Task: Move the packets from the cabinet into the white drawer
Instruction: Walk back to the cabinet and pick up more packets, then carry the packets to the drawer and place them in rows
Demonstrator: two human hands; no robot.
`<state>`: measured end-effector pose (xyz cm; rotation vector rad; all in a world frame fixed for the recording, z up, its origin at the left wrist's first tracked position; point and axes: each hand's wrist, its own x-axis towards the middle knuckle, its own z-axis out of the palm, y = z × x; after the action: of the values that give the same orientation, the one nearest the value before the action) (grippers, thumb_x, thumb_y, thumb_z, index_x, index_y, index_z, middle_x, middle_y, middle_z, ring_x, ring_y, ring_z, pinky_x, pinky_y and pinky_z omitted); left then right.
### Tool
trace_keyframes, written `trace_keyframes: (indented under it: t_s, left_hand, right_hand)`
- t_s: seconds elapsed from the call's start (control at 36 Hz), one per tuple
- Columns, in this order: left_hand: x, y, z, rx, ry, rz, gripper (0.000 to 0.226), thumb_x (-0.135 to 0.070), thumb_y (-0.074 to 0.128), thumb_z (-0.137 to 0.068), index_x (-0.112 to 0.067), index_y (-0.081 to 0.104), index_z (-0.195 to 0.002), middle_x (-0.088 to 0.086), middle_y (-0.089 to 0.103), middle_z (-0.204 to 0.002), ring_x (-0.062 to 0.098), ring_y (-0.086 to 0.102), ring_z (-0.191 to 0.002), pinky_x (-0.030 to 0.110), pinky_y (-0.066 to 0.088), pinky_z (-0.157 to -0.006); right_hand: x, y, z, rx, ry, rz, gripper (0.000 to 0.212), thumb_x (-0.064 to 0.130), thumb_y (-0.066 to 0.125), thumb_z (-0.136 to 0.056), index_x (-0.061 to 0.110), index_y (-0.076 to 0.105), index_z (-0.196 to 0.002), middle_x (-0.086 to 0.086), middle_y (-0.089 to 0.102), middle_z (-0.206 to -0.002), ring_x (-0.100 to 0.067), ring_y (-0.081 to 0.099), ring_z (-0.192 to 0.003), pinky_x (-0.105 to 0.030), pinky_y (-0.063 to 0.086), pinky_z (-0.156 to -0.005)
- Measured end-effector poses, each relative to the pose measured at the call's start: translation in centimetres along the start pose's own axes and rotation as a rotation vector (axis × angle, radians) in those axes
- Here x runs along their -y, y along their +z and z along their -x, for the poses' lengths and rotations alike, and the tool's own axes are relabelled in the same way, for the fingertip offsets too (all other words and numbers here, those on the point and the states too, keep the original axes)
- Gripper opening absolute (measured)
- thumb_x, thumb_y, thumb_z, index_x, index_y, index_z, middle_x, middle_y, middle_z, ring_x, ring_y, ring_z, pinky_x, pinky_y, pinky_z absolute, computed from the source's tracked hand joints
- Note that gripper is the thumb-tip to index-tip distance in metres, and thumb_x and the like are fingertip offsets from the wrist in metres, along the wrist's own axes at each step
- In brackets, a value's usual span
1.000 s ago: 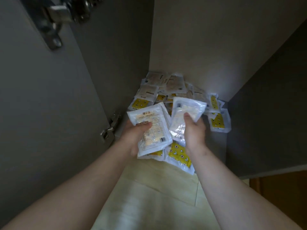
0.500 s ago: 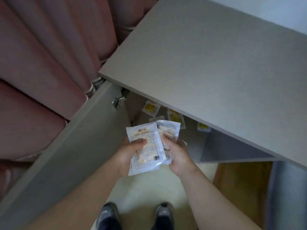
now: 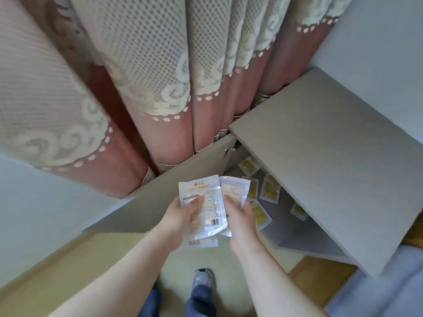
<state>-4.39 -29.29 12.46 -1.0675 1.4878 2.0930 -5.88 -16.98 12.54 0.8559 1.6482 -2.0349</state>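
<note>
We are holding a fanned stack of packets (image 3: 206, 207) before the cabinet (image 3: 332, 156), left hand (image 3: 183, 213) pinching it, right hand (image 3: 241, 217) curling round its edge; the bottom packet (image 3: 203, 242), seemingly loose, is risking a drop.

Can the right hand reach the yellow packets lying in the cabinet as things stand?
Probably yes: the door stands open and nothing lies between the right hand and the yellow packets. But its fingers grip a white packet, so grasping more looks awkward.
</note>
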Motion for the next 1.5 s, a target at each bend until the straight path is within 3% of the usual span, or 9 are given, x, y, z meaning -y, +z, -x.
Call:
trace_keyframes:
  t_s: [0.17, 0.42, 0.5, 0.56, 0.83, 0.97, 1.19, 1.36, 1.5]
  left_hand:
    - [-1.7, -4.8, 6.1, -0.087, 0.066, 0.089, 0.021, -0.015, 0.06, -0.091, -0.009, 0.06, -0.111, 0.014, 0.071, -0.103, 0.032, 0.069, -0.09, 0.047, 0.055, -0.081]
    - [-2.8, -16.7, 15.5, -0.265, 0.16, 0.248, 0.016, -0.017, 0.056, -0.094, -0.01, 0.06, -0.107, 0.011, 0.072, -0.099, 0.026, 0.07, -0.084, 0.035, 0.055, -0.07]
    - [-2.3, -21.9, 18.8, -0.364, 0.185, 0.341, 0.014, -0.02, 0.055, -0.094, -0.012, 0.062, -0.104, 0.009, 0.073, -0.097, 0.023, 0.07, -0.083, 0.034, 0.054, -0.072]
    - [-1.7, -25.2, 21.1, -0.414, 0.201, 0.42, 0.019, -0.02, 0.055, -0.095, -0.01, 0.062, -0.109, 0.01, 0.072, -0.101, 0.026, 0.069, -0.087, 0.036, 0.054, -0.075]
    - [2.3, -42.5, 34.9, -0.655, 0.247, 0.815, 0.017, -0.025, 0.053, -0.096, -0.011, 0.061, -0.102, 0.013, 0.071, -0.092, 0.03, 0.069, -0.076, 0.038, 0.054, -0.062]
    - [4.7, -49.9, 41.4, -0.829, 0.293, 0.962, 0.024, -0.027, 0.053, -0.096, -0.011, 0.061, -0.111, 0.014, 0.071, -0.096, 0.029, 0.068, -0.075, 0.034, 0.054, -0.05]
    - [9.5, -60.9, 51.4, -1.138, 0.389, 1.179, 0.021, -0.031, 0.053, -0.095, -0.016, 0.058, -0.109, 0.005, 0.068, -0.087, 0.021, 0.064, -0.069, 0.025, 0.048, -0.035]
    - [12.0, -70.1, 57.0, -1.323, 0.449, 1.259, 0.031, -0.033, 0.057, -0.093, -0.013, 0.061, -0.116, 0.009, 0.07, -0.101, 0.028, 0.067, -0.089, 0.04, 0.054, -0.075]
    - [12.4, -77.7, 60.9, -1.444, 0.542, 1.315, 0.02, -0.024, 0.061, -0.091, -0.013, 0.062, -0.108, 0.011, 0.07, -0.099, 0.029, 0.067, -0.085, 0.039, 0.054, -0.067]
  right_hand:
    - [0.8, 4.6, 6.0, 0.125, 0.009, 0.062, 0.016, 0.007, 0.054, -0.092, 0.019, 0.061, -0.1, -0.001, 0.071, -0.091, -0.014, 0.069, -0.075, -0.03, 0.057, -0.064]
    - [-1.6, 14.7, 16.2, 0.336, 0.058, 0.264, 0.016, 0.011, 0.054, -0.094, 0.019, 0.059, -0.107, -0.002, 0.07, -0.095, -0.016, 0.067, -0.077, -0.03, 0.056, -0.055]
    - [-3.7, 18.9, 20.1, 0.414, 0.024, 0.349, 0.02, 0.009, 0.055, -0.093, 0.015, 0.06, -0.111, 0.0, 0.07, -0.096, -0.014, 0.067, -0.081, -0.036, 0.058, -0.073]
    - [-5.2, 21.3, 22.8, 0.467, -0.001, 0.396, 0.018, 0.008, 0.056, -0.092, 0.017, 0.061, -0.107, 0.005, 0.069, -0.092, -0.007, 0.066, -0.077, -0.024, 0.057, -0.065]
    - [-14.9, 33.9, 37.7, 0.75, 0.009, 0.611, 0.01, 0.01, 0.06, -0.09, 0.015, 0.064, -0.098, -0.005, 0.071, -0.097, -0.024, 0.069, -0.09, -0.042, 0.055, -0.083]
    - [-19.6, 39.3, 44.7, 0.901, 0.016, 0.685, 0.005, 0.011, 0.062, -0.089, 0.013, 0.062, -0.093, -0.004, 0.069, -0.084, -0.017, 0.066, -0.071, -0.034, 0.054, -0.069]
    - [-28.6, 47.9, 56.7, 1.203, 0.046, 0.843, 0.003, 0.014, 0.061, -0.09, 0.015, 0.061, -0.093, -0.003, 0.069, -0.084, -0.016, 0.066, -0.071, -0.03, 0.054, -0.065]
    - [-35.1, 54.6, 65.1, 1.483, 0.024, 0.927, 0.008, 0.017, 0.061, -0.089, 0.014, 0.064, -0.097, -0.008, 0.072, -0.094, -0.023, 0.07, -0.083, -0.039, 0.056, -0.077]
    - [-40.4, 61.3, 71.5, 1.645, 0.006, 0.957, 0.014, 0.019, 0.062, -0.089, 0.013, 0.063, -0.101, -0.006, 0.072, -0.094, -0.02, 0.07, -0.083, -0.033, 0.056, -0.072]
